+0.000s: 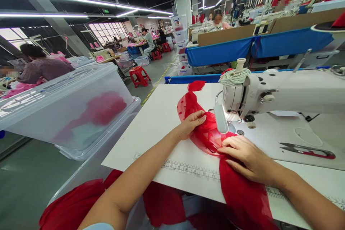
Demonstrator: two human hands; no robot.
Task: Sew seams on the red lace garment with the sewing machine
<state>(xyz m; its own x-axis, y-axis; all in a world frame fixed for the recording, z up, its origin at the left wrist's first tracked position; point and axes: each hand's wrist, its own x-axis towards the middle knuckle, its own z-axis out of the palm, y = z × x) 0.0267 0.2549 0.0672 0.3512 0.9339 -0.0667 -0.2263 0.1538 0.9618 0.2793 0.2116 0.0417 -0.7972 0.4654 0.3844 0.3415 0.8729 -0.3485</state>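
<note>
A sheer red fabric with small darker flecks lies bunched on the white sewing table, beside the sewing machine's needle area. My left hand is closed on its upper left part, thumb and fingers pinched together. On its lower right part rests my right hand, palm down, fingers stretched out and slightly apart. From under that hand, a longer red length hangs over the table's front edge. The white sewing machine stands just behind the right hand, its small lamp lit. A pale guard hides part of the needle area.
Thread snips lie on the machine bed at the right. A printed ruler runs along the table's front edge. Red cloth fills a bin below. At left stands a translucent lidded box; a red stool and several people are beyond.
</note>
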